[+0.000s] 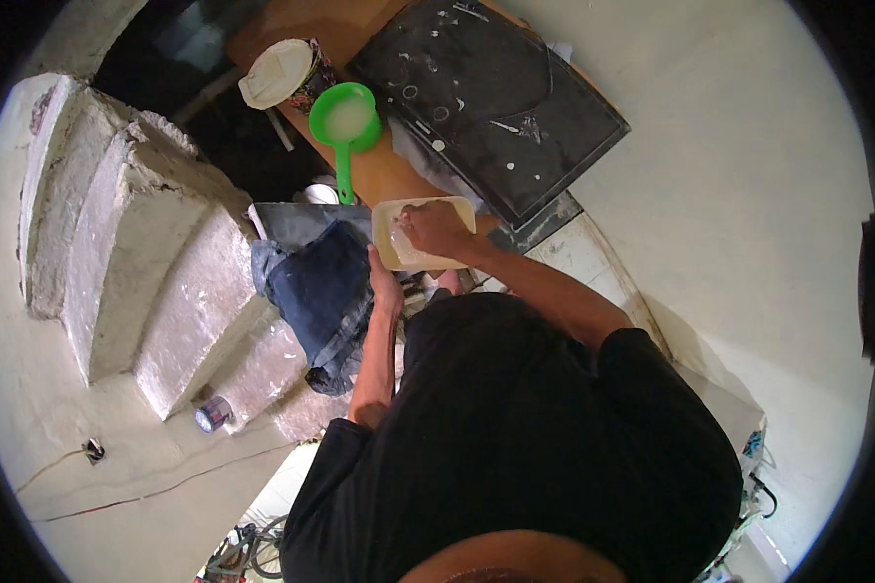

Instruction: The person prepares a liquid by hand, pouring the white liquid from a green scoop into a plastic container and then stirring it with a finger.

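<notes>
Here, you hold a cream tray [386, 220] with your left hand [385, 282] while your right hand [437, 231] is in it.
In the head view, the tray is out in front of your black shirt [515, 418]; your left grip is closed on its near-left edge, and your right fingers bend down inside, over some whitish material, though you cannot tell whether that grip is closed on anything. Beyond the tray, a green dipper [343, 163] with pale contents rests on the orange-brown counter [406, 167], next to a bucket with a cream top [278, 74]. A black panel [496, 97] with white marks lies to the right; dark blue cloth [323, 287] lies left, beside rough steps [190, 311].
</notes>
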Tool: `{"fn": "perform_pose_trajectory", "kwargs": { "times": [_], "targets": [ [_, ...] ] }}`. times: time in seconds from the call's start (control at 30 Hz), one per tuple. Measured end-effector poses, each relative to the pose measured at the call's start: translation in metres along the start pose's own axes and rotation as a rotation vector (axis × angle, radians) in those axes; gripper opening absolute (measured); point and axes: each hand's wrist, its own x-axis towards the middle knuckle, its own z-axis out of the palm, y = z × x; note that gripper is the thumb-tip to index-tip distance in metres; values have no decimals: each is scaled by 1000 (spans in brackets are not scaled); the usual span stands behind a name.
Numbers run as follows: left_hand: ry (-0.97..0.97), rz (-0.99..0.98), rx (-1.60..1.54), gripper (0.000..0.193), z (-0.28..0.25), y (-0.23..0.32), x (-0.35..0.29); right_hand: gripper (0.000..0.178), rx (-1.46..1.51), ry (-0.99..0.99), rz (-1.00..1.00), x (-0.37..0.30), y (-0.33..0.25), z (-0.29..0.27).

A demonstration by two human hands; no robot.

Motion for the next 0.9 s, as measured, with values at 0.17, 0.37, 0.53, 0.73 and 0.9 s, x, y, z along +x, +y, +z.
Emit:
{"fn": "perform_pose_trajectory", "kwargs": {
  "times": [0.17,0.37,0.53,0.73,0.9],
  "targets": [
    [-3,-35,0,57,-10,-9,10,32,-51,96,-78,-19,24,-15],
    [26,29,-14,57,-8,-11,8,33,18,-68,23,-59,19,-45],
    [64,-39,-41,57,-1,-4,3,31,98,20,-66,-61,10,-14],
    [55,-52,-56,64,-4,1,1,32,173,41,-116,-21,-12,12],
    [3,-24,-95,62,3,3,-4,32,120,70,-67,-4,-7,13]
  ]
}}
